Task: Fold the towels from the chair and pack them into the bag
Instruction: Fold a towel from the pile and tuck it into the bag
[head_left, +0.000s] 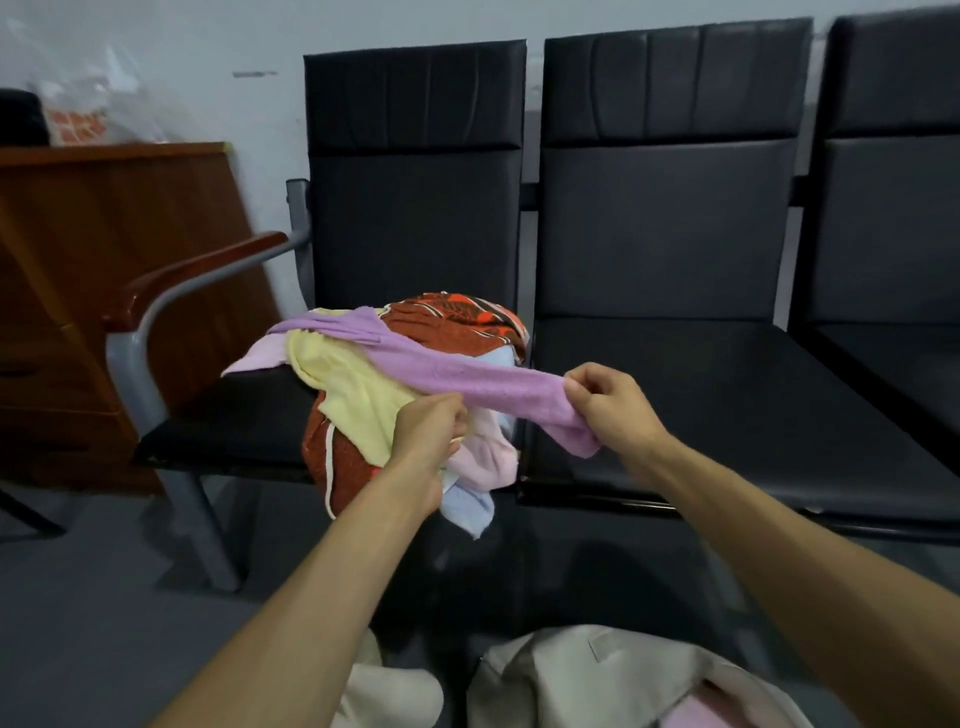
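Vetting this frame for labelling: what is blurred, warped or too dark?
Head view: motion blur smears the wooden cabinet at left; the wide lens tilts the black chairs near the edges; purple towel, left hand and right hand look fairly sharp; under the seat is murky.

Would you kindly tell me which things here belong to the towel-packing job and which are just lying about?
Part of the job: purple towel, in the left hand and right hand; towel pile; chair under it; beige bag.
Just lying about: wooden cabinet; plastic bag on it; neighbouring seats.
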